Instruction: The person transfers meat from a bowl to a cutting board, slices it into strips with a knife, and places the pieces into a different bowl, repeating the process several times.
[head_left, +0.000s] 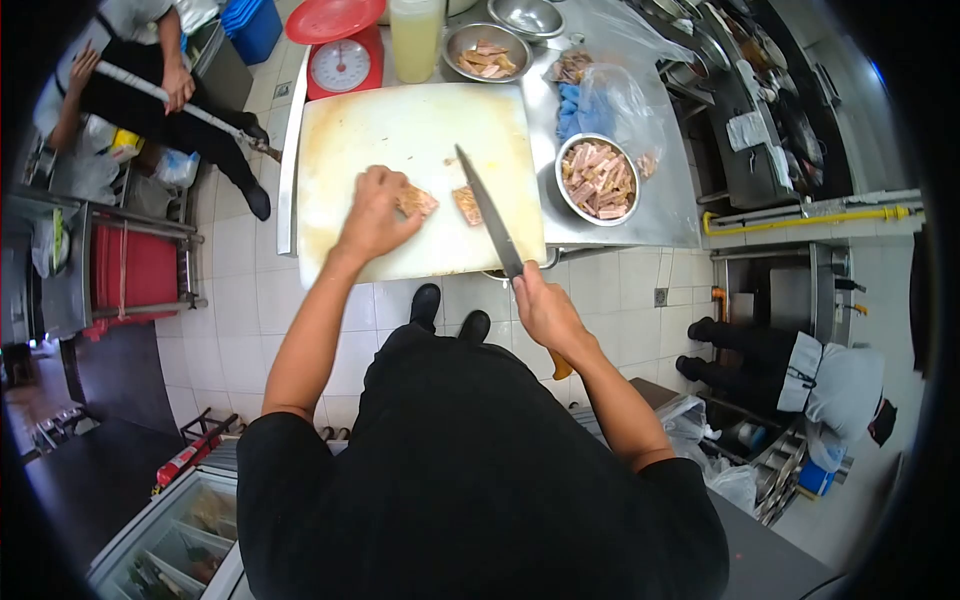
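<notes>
My right hand [546, 308] is closed around the handle of a large kitchen knife [484, 208], its wooden butt showing below the wrist. The blade points away from me over the right half of a white cutting board [400, 130]. Just left of the blade lies a small cut piece of meat [466, 206], apart from the larger piece of meat [418, 202]. My left hand [376, 215] holds that larger piece against the board with bent fingers, partly covering it.
A steel bowl of meat strips [598, 180] stands right of the board, near plastic bags [620, 105]. Behind are another bowl of meat [487, 55], a container of yellowish liquid [414, 40] and a red scale [342, 65]. One person stands left holding a pole [130, 80]; another bends at right.
</notes>
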